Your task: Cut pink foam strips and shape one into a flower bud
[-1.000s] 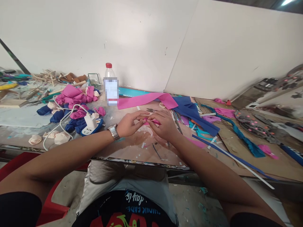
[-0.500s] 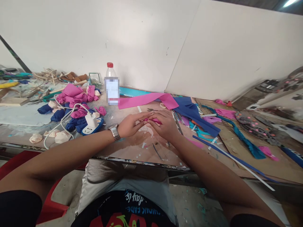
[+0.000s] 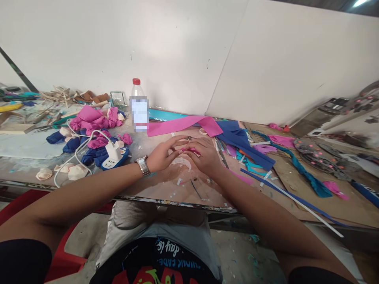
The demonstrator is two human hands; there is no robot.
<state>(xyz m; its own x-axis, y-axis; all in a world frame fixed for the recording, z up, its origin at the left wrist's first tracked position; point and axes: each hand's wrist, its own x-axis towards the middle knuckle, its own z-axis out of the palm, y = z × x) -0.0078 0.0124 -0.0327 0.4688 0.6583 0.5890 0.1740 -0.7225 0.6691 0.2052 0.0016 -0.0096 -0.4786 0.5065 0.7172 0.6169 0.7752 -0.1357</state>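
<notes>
Between my two hands is a small piece of pink crepe paper, mostly covered by fingers. My left hand, with a metal watch on the wrist, pinches its left end between thumb and fingers. My right hand closes round the other side of it. Both hands are just above the table. Behind them lies a long pink paper strip, its right end over a blue paper strip.
To the left, crumpled pink paper flowers and blue ones lie beside a blue-and-white power strip with a white cable. A red-capped bottle stands near the wall. Paper scraps, a long white strip and cardboard lie to the right.
My left fingers have lifted and spread slightly apart from the right ones, while both hands stay at the pink paper. The view has shifted very slightly.
</notes>
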